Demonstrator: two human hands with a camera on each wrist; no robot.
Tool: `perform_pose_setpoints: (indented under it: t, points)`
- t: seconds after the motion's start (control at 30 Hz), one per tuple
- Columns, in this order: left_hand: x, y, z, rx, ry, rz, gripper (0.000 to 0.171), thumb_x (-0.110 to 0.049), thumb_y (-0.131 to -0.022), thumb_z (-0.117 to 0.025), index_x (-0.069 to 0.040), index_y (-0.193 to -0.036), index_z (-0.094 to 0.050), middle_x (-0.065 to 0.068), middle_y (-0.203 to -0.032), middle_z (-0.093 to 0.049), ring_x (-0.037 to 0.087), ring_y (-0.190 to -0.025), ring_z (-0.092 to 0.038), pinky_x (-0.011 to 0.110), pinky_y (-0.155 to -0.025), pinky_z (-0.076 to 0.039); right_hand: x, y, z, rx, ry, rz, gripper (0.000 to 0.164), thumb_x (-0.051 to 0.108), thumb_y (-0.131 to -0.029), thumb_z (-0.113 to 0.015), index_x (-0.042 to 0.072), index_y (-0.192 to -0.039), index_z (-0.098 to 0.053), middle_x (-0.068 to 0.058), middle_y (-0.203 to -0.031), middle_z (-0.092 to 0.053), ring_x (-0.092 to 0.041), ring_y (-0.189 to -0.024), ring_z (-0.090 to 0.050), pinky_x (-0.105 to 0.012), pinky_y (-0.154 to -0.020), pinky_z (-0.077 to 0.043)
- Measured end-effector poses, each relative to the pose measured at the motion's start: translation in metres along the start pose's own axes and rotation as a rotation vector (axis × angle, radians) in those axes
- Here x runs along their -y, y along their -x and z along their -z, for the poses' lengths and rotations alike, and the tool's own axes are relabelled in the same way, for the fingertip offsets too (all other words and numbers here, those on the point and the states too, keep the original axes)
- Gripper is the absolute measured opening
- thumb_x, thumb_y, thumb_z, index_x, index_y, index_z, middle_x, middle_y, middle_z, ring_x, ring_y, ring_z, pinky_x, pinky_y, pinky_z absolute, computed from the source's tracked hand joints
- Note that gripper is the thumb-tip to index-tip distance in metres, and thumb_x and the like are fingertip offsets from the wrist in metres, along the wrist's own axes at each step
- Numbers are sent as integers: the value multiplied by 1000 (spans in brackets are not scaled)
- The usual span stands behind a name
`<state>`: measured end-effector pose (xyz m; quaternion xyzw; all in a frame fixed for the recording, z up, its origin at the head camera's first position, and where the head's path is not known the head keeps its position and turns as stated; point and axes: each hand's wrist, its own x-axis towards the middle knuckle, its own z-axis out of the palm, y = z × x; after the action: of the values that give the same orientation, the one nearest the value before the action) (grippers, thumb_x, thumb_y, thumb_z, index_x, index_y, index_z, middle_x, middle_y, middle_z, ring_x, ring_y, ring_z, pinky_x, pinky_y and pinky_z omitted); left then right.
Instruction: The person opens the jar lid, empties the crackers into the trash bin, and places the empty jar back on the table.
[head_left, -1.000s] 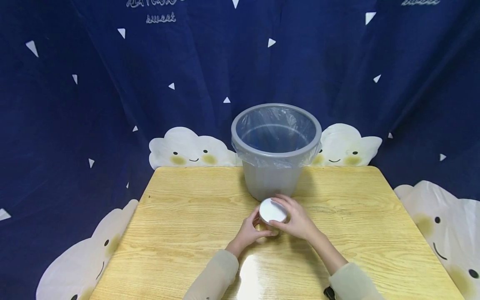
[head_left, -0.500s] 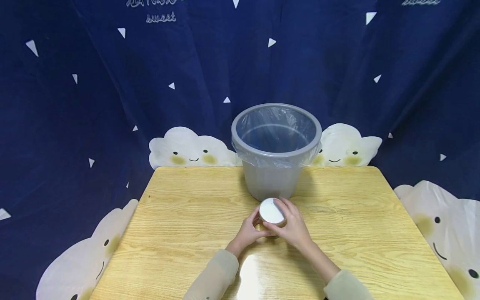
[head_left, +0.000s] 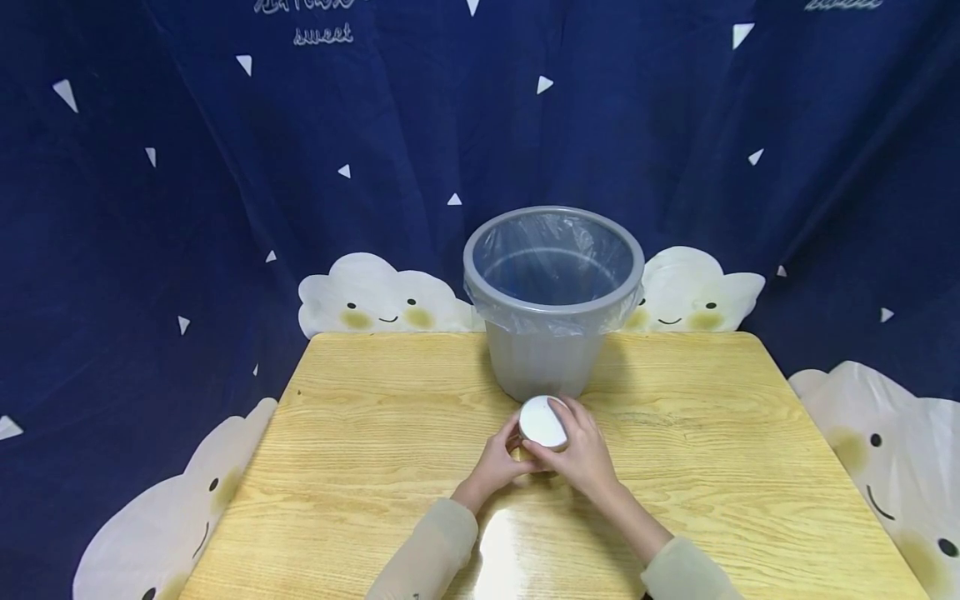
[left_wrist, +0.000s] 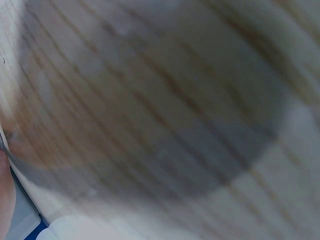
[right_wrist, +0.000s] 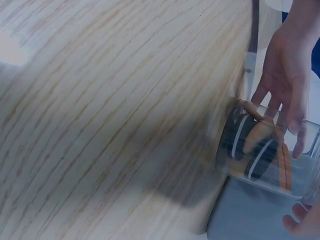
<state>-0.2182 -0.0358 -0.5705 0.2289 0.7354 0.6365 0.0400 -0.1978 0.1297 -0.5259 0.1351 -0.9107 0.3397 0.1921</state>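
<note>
A clear jar [right_wrist: 260,155] with a white round lid [head_left: 542,422] stands on the wooden table in front of the bin. Dark sandwich cookies [right_wrist: 260,159] with white filling and some tan cookies show through its wall in the right wrist view. My left hand [head_left: 495,461] grips the jar's body from the left. Over the top, my right hand [head_left: 583,454] grips the lid by its edge, thumb at the near side and fingers at the far side. Only a sliver of a hand [left_wrist: 6,195] shows at the left edge of the left wrist view.
A grey bin [head_left: 542,358] with a clear plastic liner stands right behind the jar. The wooden table [head_left: 375,417] spreads to both sides. A blue curtain [head_left: 405,117] with white triangles and clouds hangs behind.
My right hand has turned on the lid, its thumb and forearm swinging a little to the left. My left hand and the jar have stayed in place.
</note>
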Motion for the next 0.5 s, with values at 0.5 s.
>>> perform_pose_setpoints:
  t: [0.5]
  points:
    - [10,-2,-2,5,14,5,85,2,-69,-76,-6,-141,-32,19,-133,-46,31,-120,-46,33,-98,-41,-7,-4,5,22,2,90,73,43,-64,-79,8,-124,-56,-15,-128,-51,-36,-112,-48,-57,-90,-40]
